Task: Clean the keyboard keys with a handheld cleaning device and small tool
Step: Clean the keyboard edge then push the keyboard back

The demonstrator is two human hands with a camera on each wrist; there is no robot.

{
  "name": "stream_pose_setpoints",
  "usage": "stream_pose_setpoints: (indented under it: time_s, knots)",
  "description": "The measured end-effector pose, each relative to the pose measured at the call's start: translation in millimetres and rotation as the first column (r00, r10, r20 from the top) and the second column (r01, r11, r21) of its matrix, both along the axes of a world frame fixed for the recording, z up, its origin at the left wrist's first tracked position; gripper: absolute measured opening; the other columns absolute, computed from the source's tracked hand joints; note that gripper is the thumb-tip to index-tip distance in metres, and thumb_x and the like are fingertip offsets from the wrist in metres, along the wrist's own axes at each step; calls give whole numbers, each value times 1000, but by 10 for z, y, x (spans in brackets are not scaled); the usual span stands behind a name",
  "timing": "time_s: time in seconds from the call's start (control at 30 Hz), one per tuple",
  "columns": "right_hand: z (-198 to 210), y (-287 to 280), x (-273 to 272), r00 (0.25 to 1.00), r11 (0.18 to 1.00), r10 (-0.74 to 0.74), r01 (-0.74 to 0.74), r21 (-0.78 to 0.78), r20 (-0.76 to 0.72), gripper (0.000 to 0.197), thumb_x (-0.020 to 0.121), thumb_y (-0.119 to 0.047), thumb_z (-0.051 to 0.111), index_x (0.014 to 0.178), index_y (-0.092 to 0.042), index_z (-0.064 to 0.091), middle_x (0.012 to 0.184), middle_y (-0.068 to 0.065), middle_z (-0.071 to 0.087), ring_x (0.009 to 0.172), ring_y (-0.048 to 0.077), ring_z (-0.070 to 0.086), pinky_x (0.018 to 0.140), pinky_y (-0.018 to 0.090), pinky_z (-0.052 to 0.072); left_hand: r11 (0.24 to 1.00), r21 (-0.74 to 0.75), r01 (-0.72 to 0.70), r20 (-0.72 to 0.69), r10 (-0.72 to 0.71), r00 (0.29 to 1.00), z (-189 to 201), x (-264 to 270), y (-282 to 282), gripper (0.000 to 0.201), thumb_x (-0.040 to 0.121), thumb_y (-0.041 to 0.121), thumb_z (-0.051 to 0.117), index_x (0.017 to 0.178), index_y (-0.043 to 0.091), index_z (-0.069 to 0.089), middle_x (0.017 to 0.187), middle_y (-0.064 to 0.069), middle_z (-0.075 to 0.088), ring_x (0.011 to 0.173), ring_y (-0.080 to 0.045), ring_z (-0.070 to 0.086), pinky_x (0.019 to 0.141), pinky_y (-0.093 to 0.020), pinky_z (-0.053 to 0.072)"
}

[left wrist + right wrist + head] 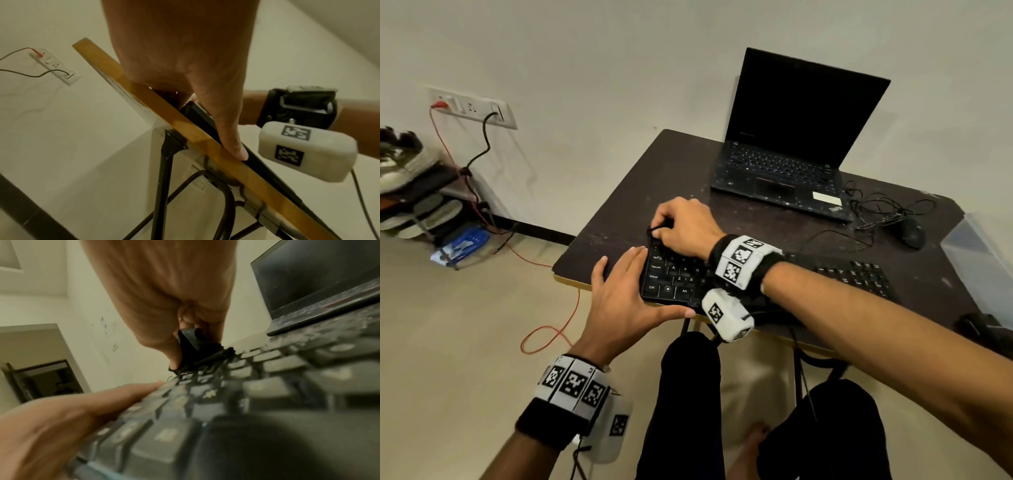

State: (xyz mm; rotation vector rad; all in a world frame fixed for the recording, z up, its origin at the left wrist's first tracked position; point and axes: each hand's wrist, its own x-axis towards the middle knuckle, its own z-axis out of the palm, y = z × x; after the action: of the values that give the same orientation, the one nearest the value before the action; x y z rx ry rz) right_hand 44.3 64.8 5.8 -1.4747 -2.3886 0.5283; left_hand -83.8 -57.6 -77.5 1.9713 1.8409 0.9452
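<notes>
A black keyboard (pixel 681 277) lies along the near edge of a dark table (pixel 654 178). My left hand (pixel 633 274) lies flat against the keyboard's left end, fingers straight; its thumb (pixel 232 141) runs along the front edge of the keyboard (pixel 205 120). My right hand (pixel 667 229) hovers over the keyboard's far left corner and pinches a small black tool (pixel 654 229). In the right wrist view the tool (pixel 193 344) has its tip down among the top-row keys of the keyboard (pixel 267 386), with the left hand (pixel 82 405) alongside. No other cleaning device is visible.
An open black laptop (pixel 791 154) stands at the back of the table. A black mouse (pixel 911 231) with a tangled cable lies to the right, beside a clear plastic box (pixel 983 260). On the floor at left are a shoe rack (pixel 414 185) and a red wire (pixel 544 335).
</notes>
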Motion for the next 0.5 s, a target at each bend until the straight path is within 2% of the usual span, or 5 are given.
stream_pose_setpoints:
  time_s: [0.13,0.27,0.4,0.43,0.5]
  knots:
    - [-72,-190,-242,994,994,104,-104,20,17,7,94,-21,73,99,-24,78,102,2,78,103,28,70,88,34,54,1000,4,6,36,-7,999,-19,-3,21,113,57,102,60,141,27,51,144,14,53,143,-5,40,129,-43,1]
    - [-81,-536,-138,992,983,116,-121,137,47,10,99,-21,67,105,-21,74,98,7,76,99,34,70,84,42,56,999,-1,-54,66,54,996,-32,0,32,114,54,96,68,137,19,54,137,8,57,139,-10,45,128,-42,13]
    - [-170,-974,108,981,967,189,-194,165,43,15,97,-17,65,110,-20,73,97,9,77,95,37,71,80,48,58,992,59,-116,177,104,979,-22,11,-16,72,69,44,80,125,11,48,122,2,51,125,-21,49,118,-37,25]
    - [-213,-1072,169,971,954,233,-240,178,58,16,96,-14,65,109,-18,72,97,8,76,95,37,71,79,49,58,991,56,-125,198,111,974,-4,2,-36,68,73,31,79,128,11,46,123,4,46,121,-19,47,116,-39,26]
    - [-304,-1183,290,948,922,309,-317,224,69,16,93,-8,65,105,-15,72,96,6,75,95,35,69,78,51,58,997,59,-50,185,38,982,26,-25,-68,80,75,27,74,145,15,37,134,8,41,119,-3,37,118,-42,25]
